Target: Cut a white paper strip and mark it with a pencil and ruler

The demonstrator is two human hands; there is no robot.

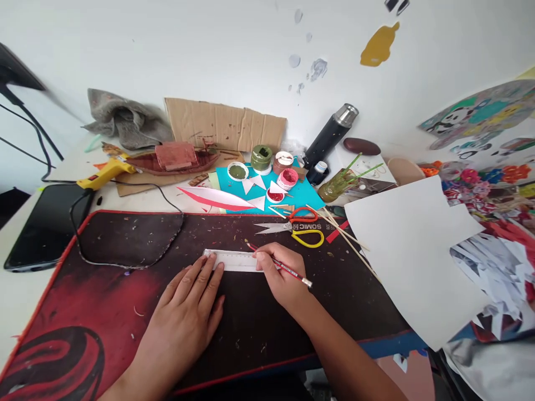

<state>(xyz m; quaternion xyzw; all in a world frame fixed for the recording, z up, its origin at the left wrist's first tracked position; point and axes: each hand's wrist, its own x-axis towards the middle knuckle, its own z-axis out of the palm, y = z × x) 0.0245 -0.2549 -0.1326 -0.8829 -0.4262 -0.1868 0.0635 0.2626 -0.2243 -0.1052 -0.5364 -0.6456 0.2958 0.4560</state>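
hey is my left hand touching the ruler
Touching. The head view shows the left hand laid flat, with fingertips resting on the left end of the ruler.

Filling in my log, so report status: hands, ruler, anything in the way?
Left hand touching ruler near its left end. Right hand gripping red pencil at ruler's right. Scissors lying beyond ruler, touching neither hand.

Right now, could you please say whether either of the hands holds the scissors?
No, the scissors lie on the mat, while the right hand holds a pencil and the left hand touches a ruler.
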